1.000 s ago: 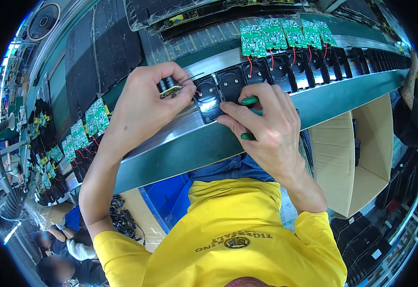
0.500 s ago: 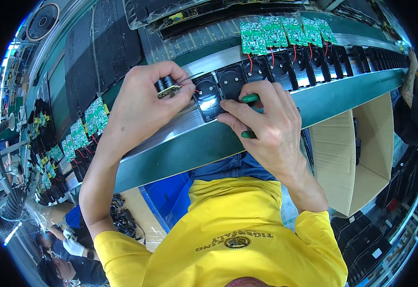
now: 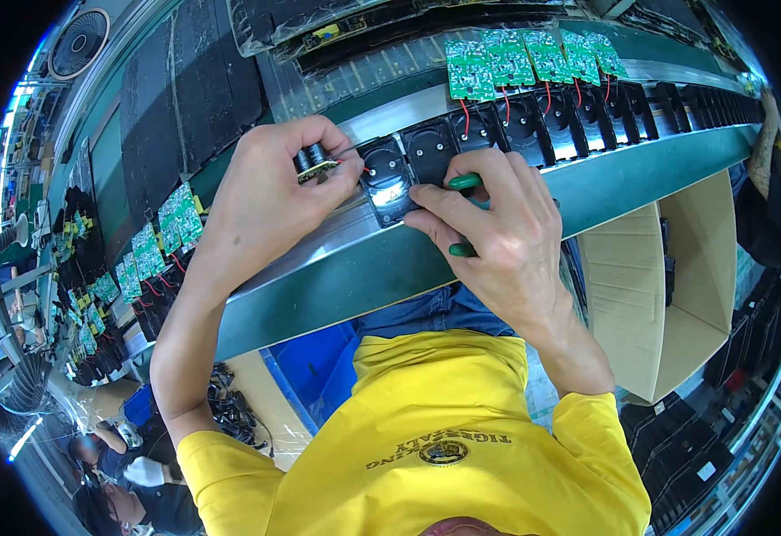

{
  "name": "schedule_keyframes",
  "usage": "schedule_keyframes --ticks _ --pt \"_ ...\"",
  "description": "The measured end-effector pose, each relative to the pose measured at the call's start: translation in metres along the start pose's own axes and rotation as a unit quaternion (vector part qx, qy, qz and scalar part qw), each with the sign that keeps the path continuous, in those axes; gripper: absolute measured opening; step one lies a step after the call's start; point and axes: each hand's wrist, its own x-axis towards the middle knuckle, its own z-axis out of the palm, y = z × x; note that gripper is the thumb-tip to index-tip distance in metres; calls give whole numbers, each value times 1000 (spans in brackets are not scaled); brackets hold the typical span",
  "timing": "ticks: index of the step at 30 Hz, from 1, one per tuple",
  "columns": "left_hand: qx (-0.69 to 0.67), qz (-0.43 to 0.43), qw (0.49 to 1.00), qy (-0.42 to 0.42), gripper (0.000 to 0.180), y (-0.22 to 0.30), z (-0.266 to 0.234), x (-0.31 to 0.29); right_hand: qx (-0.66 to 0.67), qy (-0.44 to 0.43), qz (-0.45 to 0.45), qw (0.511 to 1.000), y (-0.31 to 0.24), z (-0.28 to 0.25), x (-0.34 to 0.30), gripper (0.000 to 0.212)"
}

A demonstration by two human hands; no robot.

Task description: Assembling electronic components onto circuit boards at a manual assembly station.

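My left hand [image 3: 270, 196] is closed on a small circuit board [image 3: 321, 169] with black cylindrical parts standing on it. A short red wire shows between its fingertips and the black plastic case [image 3: 389, 191] just to the right. My right hand [image 3: 507, 219] is wrapped round a hand tool with green handles [image 3: 465, 181]; its working end is hidden, so its exact kind cannot be told. The right thumb and index fingertips touch the right edge of that case. Beside it on the metal rail lies another black case [image 3: 429, 143], partly behind the right hand.
Farther right, black cases [image 3: 524, 129] line the rail, several with red wires to green circuit boards [image 3: 469, 70]. More boards [image 3: 179, 217] stand left of my arm. An open cardboard box [image 3: 627, 295] is below the green bench edge [image 3: 641, 201]. Another person [image 3: 145, 478] is at lower left.
Both my hands keep nearly the same pose and hold. The cases and boards along the rail sit slightly farther left. At lower left, the other person's gloved hand has moved.
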Motion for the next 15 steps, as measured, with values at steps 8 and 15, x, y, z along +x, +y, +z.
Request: schedule_keyframes --ticks 8,15 --pt "-3 -19 999 -26 13 3 3 0 -1 -7 0 1000 0 0 0 27" --pt "87 86 992 -14 10 -12 0 -4 210 11 51 976 -15 -20 27 38"
